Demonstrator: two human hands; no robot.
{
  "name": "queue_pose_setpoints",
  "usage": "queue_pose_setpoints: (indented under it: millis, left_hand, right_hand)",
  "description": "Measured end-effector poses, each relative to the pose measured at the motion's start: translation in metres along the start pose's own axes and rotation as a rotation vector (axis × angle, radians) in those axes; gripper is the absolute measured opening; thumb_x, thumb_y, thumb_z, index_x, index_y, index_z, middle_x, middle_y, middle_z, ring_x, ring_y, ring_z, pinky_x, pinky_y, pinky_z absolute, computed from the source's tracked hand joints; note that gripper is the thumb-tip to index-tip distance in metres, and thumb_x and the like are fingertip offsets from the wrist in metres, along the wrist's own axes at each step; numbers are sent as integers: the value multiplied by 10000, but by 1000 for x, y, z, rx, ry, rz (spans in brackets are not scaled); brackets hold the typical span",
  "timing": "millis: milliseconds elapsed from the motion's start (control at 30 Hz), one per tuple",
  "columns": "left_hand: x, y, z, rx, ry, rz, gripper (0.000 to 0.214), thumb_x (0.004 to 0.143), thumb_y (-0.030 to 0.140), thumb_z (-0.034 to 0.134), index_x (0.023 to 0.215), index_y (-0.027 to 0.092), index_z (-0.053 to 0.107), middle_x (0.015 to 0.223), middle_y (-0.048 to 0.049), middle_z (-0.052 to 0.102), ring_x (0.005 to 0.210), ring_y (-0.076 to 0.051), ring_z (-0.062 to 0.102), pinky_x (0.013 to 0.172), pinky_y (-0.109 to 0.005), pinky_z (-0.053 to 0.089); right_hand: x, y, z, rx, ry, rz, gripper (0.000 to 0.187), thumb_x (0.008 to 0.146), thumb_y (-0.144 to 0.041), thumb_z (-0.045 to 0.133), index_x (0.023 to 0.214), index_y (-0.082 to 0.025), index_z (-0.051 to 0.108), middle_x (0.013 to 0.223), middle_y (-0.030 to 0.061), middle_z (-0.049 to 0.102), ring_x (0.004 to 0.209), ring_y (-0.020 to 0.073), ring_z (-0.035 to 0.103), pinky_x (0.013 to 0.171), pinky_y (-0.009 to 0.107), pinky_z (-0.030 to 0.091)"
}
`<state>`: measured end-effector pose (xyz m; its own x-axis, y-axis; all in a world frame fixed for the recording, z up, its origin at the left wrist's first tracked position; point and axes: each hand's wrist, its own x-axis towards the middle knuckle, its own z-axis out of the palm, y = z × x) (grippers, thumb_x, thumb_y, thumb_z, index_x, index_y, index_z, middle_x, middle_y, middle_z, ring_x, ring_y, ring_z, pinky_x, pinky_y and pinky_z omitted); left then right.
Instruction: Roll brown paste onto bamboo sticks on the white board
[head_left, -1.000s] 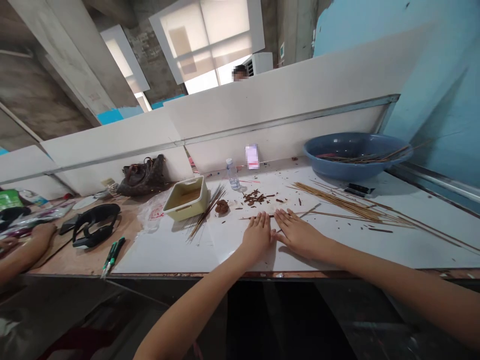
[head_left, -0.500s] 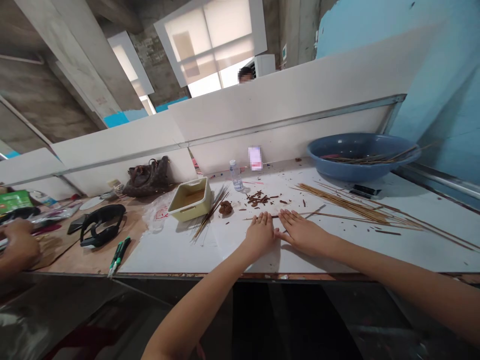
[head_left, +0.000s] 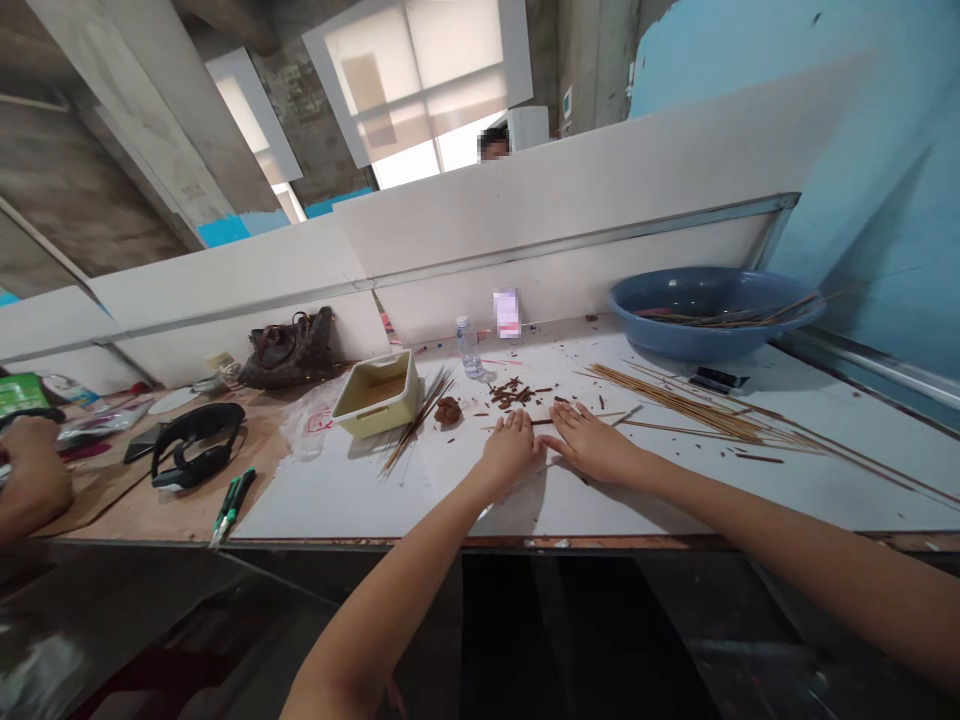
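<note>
1. My left hand (head_left: 512, 450) and right hand (head_left: 592, 448) lie open, palms down, on the white board (head_left: 337, 505), gripping nothing I can see.
2. A thin brown stick (head_left: 495, 426) lies at the fingertips of my left hand; from here, I can't be sure they touch.
3. Loose sticks (head_left: 675, 405) lie farther right, near a blue basin (head_left: 697, 340).

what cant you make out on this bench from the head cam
Head view:
co-worker's hand: cut off by the left edge, anything in it hidden
thin stick: partly hidden under the left hand
card against the wall: print blurred
black object by the blue basin: too small to name
brown lump: too small to identify
</note>
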<state>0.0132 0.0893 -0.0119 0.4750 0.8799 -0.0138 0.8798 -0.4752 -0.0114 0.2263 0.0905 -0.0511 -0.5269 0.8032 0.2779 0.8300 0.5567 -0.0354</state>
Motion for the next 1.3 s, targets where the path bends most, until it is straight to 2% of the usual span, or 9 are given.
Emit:
queue_pose_setpoints:
  millis: [100,300,433,533,667,767,1000,1200,1300]
  left_hand:
    - [6,2,-5,-2,26,-46,644,1171,358,304,1700,-1,390,1759,-292,414,1676,-336,394,1372,-524,311]
    - [-21,5,12,47,80,29,667,1155,384,396,1717,25,377,1750,-278,434,1676,-330,396,1376,-514,319]
    - [-9,9,-5,17,8,-60,692,1132,335,424,1713,-32,345,1774,-301,372,1693,-339,357,1388,-488,286]
    - [-2,11,-16,2,-18,-112,685,1145,333,364,1718,-40,329,1795,-280,343,1710,-327,319,1402,-479,249]
    - [-21,10,-3,22,8,-54,702,1163,400,324,1727,-17,337,1796,-245,370,1708,-311,328,1409,-463,233]
    - [-28,10,3,28,21,-28,717,1168,443,325,1728,-4,346,1787,-249,386,1702,-315,344,1408,-467,240]
    - [-2,16,-24,-24,-52,-156,704,1163,379,301,1730,-37,310,1816,-258,310,1721,-333,288,1403,-495,245]
    - [-47,12,-1,53,27,15,676,1170,438,285,1716,55,400,1782,-217,418,1681,-307,392,1403,-503,251]
    - [-50,15,-3,46,36,4,681,1146,394,328,1712,20,388,1791,-235,391,1689,-315,373,1407,-500,240]
  right_hand:
    - [6,3,-1,-16,25,23,779,1180,-591,297,1664,-16,501,1696,310,502,1624,380,466,1328,620,395]
    - [-22,-9,12,-20,81,-15,804,1158,-640,355,1706,-62,465,1719,293,478,1632,379,454,1338,614,389]
    - [3,-9,2,-17,-6,69,856,1159,-658,298,1689,-7,466,1723,315,456,1646,386,422,1360,591,351]
    - [12,-7,-2,2,-44,86,880,1160,-657,253,1697,15,438,1728,331,435,1664,396,388,1369,617,317]
    - [-17,-10,10,18,27,1,859,1154,-664,294,1746,-47,380,1756,305,400,1669,401,381,1354,649,340]
    - [-28,-9,14,10,14,-9,855,1153,-660,310,1744,-48,386,1766,300,389,1667,398,387,1355,633,347]
    - [14,-3,-6,-9,-70,65,783,1173,-600,255,1708,-67,460,1716,285,500,1651,389,420,1336,636,365]
    - [-34,-20,2,-12,-46,15,856,1150,-690,261,1708,-77,475,1744,277,460,1646,385,432,1355,602,355]
    - [-35,-23,-8,17,-99,36,876,1150,-684,220,1711,-55,460,1740,280,460,1642,389,436,1363,605,340]
